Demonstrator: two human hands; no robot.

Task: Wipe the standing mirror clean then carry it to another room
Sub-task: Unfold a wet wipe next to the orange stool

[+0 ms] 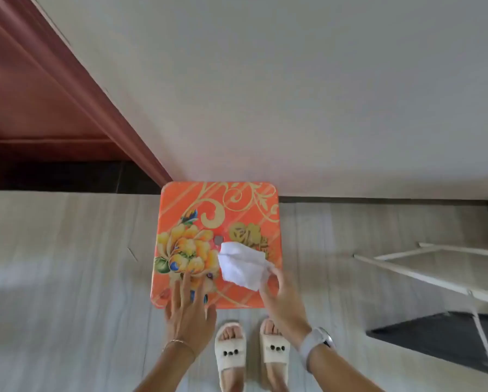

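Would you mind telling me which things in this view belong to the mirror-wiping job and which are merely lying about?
Part of the job:
- white cloth, pinched by the right hand
- left hand, fingers straight over the stool's near edge

Merely about:
- orange flowered stool, under the cloth
- white rack, at the right
- red door frame
- no mirror is clearly in view

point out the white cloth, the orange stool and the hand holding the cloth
white cloth [244, 265], head view, middle of the crumpled fabric
orange stool [208, 210], head view, bare patterned top near the gold scroll
right hand [282, 301], head view, back of the hand, fingers pinching the cloth's edge
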